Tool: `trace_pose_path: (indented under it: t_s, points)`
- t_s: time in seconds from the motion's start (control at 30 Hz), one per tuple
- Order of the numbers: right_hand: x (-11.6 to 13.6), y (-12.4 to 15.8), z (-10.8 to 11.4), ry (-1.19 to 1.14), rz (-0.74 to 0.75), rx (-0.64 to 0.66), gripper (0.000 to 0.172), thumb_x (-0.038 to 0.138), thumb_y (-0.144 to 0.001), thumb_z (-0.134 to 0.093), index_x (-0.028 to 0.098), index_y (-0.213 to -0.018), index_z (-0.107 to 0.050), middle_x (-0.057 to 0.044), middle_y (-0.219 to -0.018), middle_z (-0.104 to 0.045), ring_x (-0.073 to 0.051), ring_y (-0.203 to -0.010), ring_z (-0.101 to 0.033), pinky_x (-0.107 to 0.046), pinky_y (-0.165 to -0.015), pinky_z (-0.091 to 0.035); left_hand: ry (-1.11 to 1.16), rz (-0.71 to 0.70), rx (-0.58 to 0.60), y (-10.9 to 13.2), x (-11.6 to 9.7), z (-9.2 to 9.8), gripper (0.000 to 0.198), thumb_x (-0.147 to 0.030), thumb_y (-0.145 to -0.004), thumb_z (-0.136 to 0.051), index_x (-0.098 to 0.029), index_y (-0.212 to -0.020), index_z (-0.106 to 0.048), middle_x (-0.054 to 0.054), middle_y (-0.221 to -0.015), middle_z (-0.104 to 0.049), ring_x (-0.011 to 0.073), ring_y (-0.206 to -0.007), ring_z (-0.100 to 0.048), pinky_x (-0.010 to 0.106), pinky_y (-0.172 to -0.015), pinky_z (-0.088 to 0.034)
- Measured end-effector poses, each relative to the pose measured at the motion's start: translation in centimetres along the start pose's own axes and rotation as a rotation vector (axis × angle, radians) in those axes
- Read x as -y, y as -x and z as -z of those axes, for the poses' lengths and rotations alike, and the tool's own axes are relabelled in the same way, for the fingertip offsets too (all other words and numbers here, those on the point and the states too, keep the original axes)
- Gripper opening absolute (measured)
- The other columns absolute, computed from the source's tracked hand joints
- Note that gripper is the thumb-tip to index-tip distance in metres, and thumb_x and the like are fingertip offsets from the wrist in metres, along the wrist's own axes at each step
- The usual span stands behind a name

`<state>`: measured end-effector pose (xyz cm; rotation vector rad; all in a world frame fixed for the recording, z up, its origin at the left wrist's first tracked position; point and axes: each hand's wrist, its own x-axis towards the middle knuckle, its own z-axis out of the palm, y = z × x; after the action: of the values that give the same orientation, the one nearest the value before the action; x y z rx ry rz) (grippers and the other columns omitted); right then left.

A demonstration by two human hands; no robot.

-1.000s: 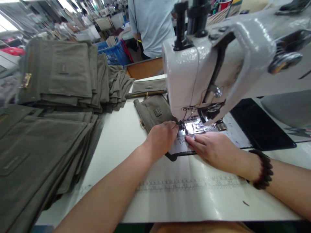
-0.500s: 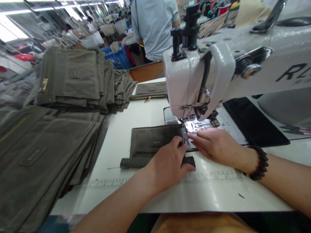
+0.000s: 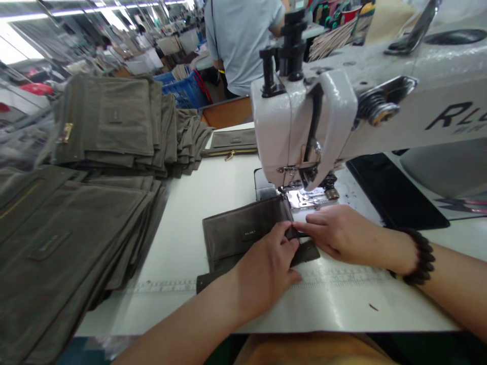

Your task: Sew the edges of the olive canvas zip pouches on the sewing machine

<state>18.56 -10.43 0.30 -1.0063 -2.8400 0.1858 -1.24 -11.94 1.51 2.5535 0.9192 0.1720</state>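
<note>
A dark olive fabric pouch piece (image 3: 232, 233) with a small lettered label lies at an angle on the white table. Its far right corner is under the presser foot of a white sewing machine (image 3: 272, 126). My left hand (image 3: 266, 268) rests over its near right part, with bent fingers gripping the fabric. From the right, my right hand (image 3: 338, 233) holds the side edge at its fingertips, its other fingers curled; the index tip meets the left fingers. Part of the zipper-side strip (image 3: 207, 280) is hidden under my left hand and forearm.
Stacks of similar olive pieces (image 3: 122, 111) (image 3: 76, 233) fill the left side. Another zippered piece (image 3: 234, 141) lies behind the machine head. A printed ruler (image 3: 163, 286) runs along the front of the table. Scissors (image 3: 464, 205) lie at right. A person (image 3: 243, 45) stands beyond.
The pouch piece has turned, its left end swinging toward me. My left hand has shifted slightly nearer me, and my right hand now meets the fabric edge. The view has shifted slightly.
</note>
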Motion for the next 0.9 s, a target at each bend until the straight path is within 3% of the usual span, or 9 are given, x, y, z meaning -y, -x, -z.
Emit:
trace_pose_path:
  t_s: [0.13,0.23,0.33,0.43,0.67,0.8,0.9]
  points:
    - [0.9,0.6,1.9,-0.136,0.097,0.121,0.022,0.025,-0.079,-0.052,0.016,-0.098,-0.053,-0.003,-0.078,-0.055,-0.015,-0.069,-0.049,-0.028,-0.06,-0.034,-0.221,-0.092,-0.167,1.1,0.1,-1.3,0.031,-0.022,-0.078,-0.056,-0.006,-0.105,-0.053,0.015,-0.108,-0.057,0.0237,-0.095,-0.056,0.04,-0.079,-0.052]
    - [1.8,0.7,1.6,0.019,0.078,0.027,0.021,0.031,-0.077,-0.057,0.016,-0.092,-0.053,-0.004,-0.078,-0.054,-0.017,-0.069,-0.049,-0.03,-0.059,-0.035,-0.288,-0.186,-0.328,1.4,0.2,-1.7,0.024,-0.019,-0.084,-0.045,-0.003,-0.099,-0.055,0.014,-0.094,-0.062,0.0208,-0.084,-0.059,0.036,-0.075,-0.054]
    - [2.4,0.6,0.7,0.191,0.144,-0.119,0.01,0.017,-0.083,-0.045,0.014,-0.085,-0.054,-0.005,-0.074,-0.055,-0.016,-0.065,-0.048,-0.03,-0.058,-0.035,-0.326,-0.219,-0.395,1.4,0.3,-1.6,0.023,-0.016,-0.085,-0.041,-0.002,-0.096,-0.056,0.014,-0.088,-0.063,0.0192,-0.079,-0.06,0.032,-0.072,-0.054]
    - [2.4,0.5,0.6,0.285,0.219,-0.245,0.022,0.01,-0.085,-0.035,0.009,-0.091,-0.056,-0.01,-0.08,-0.058,-0.017,-0.073,-0.051,-0.031,-0.061,-0.037,-0.409,-0.215,-0.391,1.3,0.3,-1.5,0.025,-0.015,-0.085,-0.041,-0.001,-0.101,-0.055,0.016,-0.095,-0.063,0.021,-0.082,-0.06,0.033,-0.07,-0.054]
    - [2.9,1.0,1.7,0.301,0.221,-0.327,0.025,0.009,-0.084,-0.036,0.012,-0.074,-0.058,-0.009,-0.076,-0.059,-0.018,-0.07,-0.051,-0.033,-0.059,-0.036,-0.441,-0.324,-0.381,1.4,0.1,0.1,0.024,-0.008,-0.084,-0.038,-0.003,-0.097,-0.057,0.015,-0.092,-0.064,0.0208,-0.078,-0.06,0.034,-0.066,-0.053]
    - [3.3,1.4,1.8,0.257,0.239,-0.302,0.027,0.009,-0.084,-0.034,0.013,-0.07,-0.058,-0.009,-0.073,-0.056,-0.018,-0.066,-0.049,-0.034,-0.057,-0.033,-0.441,-0.359,-0.299,1.3,-0.1,1.1,0.031,-0.006,-0.084,-0.029,-0.003,-0.095,-0.058,0.016,-0.094,-0.063,0.0202,-0.077,-0.06,0.032,-0.063,-0.052]
    - [3.3,1.3,1.5,0.256,0.232,-0.245,0.025,0.011,-0.084,-0.036,0.013,-0.07,-0.057,-0.008,-0.071,-0.055,-0.017,-0.063,-0.046,-0.033,-0.056,-0.031,-0.445,-0.357,-0.252,1.1,0.0,0.7,0.029,-0.007,-0.084,-0.031,-0.002,-0.098,-0.056,0.016,-0.095,-0.062,0.0198,-0.079,-0.059,0.032,-0.066,-0.051]
